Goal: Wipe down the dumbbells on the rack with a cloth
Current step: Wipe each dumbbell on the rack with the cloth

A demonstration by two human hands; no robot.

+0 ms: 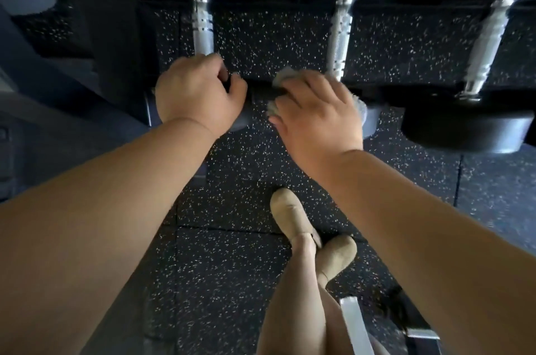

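Three dumbbells on a dark rack (261, 90), handles pointing away from the viewer, near heads toward the person.

Left dumbbell (201, 27): chrome knurled handle with ringed grooves, black round heads. Near head mostly hidden under the left hand (197, 90). Fingers curled down over that near end and closed on it, thumb tucked toward the rack's front rail. Cannot tell whether the fingertips also catch the rail.

Mid dumbbell (340, 35): same chrome handle, finer knurl, slightly tilted. Its near head is covered by a pale grey cloth (359, 105), fuzzy, bunched. The right hand (316, 111) lies on top, fingers bent over the cloth and clamping it onto the head. Cloth pokes out past the fingertips, by the thumb and at the hand's right edge.

Right dumbbell (487, 41): handle angled more, bright glare on the chrome, near head a thick black disc in plain view. No hand on it.

Below: black rubber floor (261, 35) with white flecks, two tan shoes (293, 215) close together.
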